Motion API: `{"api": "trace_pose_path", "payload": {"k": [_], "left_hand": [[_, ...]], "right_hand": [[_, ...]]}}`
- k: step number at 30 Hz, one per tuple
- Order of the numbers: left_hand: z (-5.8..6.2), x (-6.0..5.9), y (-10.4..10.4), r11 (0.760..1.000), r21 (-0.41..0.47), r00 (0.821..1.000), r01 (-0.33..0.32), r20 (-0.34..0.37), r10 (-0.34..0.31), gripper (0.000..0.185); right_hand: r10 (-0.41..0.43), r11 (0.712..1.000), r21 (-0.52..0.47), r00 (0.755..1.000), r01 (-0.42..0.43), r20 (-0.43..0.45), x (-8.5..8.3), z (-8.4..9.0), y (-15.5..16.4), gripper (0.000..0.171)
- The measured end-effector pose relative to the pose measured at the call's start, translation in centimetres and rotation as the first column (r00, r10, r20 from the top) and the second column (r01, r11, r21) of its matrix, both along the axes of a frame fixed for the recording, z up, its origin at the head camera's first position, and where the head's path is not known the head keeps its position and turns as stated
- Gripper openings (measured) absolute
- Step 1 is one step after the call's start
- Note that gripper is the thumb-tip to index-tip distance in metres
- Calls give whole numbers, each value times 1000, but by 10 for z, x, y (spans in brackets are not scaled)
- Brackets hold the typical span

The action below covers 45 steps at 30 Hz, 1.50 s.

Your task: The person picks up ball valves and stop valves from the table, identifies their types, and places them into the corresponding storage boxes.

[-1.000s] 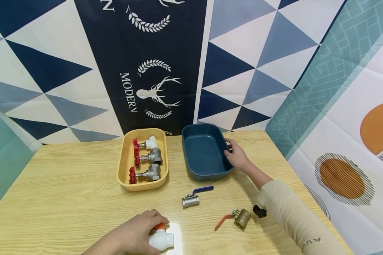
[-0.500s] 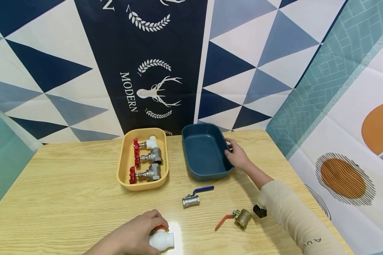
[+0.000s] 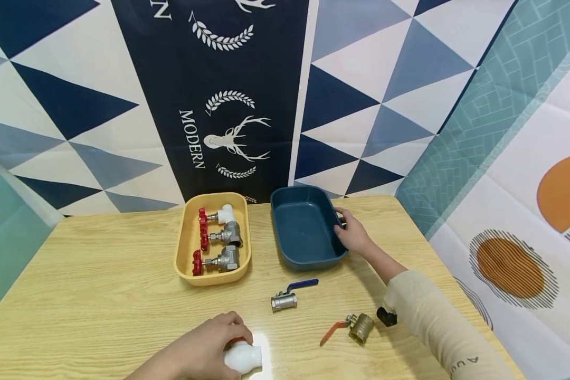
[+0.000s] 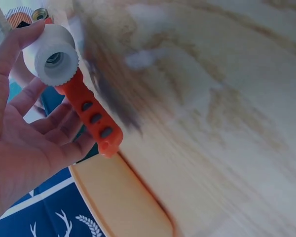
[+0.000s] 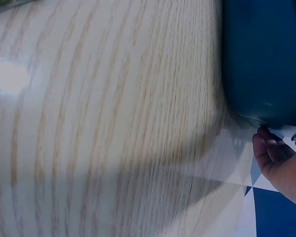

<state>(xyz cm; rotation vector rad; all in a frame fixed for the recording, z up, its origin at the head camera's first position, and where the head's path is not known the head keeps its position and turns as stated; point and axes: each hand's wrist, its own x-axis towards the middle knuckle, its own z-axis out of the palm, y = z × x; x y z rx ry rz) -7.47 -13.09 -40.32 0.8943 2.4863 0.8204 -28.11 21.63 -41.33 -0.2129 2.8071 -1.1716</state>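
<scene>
At the front of the table my left hand [image 3: 211, 345] pinches a white plastic ball valve [image 3: 243, 358] between thumb and fingers. In the left wrist view the valve's round opening faces the camera, and its orange lever handle [image 4: 92, 114] slants down along the fingers. My right hand [image 3: 353, 232] grips the right rim of a blue bin [image 3: 309, 227], with the thumb over the edge. The right wrist view has the same hand [image 5: 281, 160] at the bin's end [image 5: 264, 64]. Nothing lies in the bin.
A yellow bin [image 3: 180, 264] with red-handled valves [image 3: 227, 258] stands left of the blue one. On the table [image 3: 100, 295] lie a steel ball valve [image 3: 284, 301] with a blue lever and a brass ball valve [image 3: 361, 328] with a red lever. A patterned cloth hangs behind.
The white valve has shifted slightly right in my left hand, and less of its orange handle shows in the head view. My right hand and the bins keep their places.
</scene>
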Motion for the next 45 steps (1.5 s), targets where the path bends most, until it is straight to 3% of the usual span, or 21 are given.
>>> {"api": "trace_pose_path", "payload": {"k": [8, 17, 30, 45], "left_hand": [[8, -5, 3, 999, -39, 1000, -28, 9, 28, 39], [16, -7, 3, 998, -45, 996, -50, -71, 47, 40], [24, -10, 0, 998, -37, 993, -46, -111, 41, 43], [43, -20, 2, 997, -57, 982, -60, -180, 48, 45]], "right_hand": [[5, 1000, 4, 1000, -5, -1, -1, -1, 1, 53], [2, 1000, -2, 1000, -2, -2, -2, -3, 1, 52], [-1, 1000, -4, 1000, 1, -3, -2, -3, 1, 52], [4, 1000, -14, 1000, -4, 1, 1, 0, 1, 52]]}}
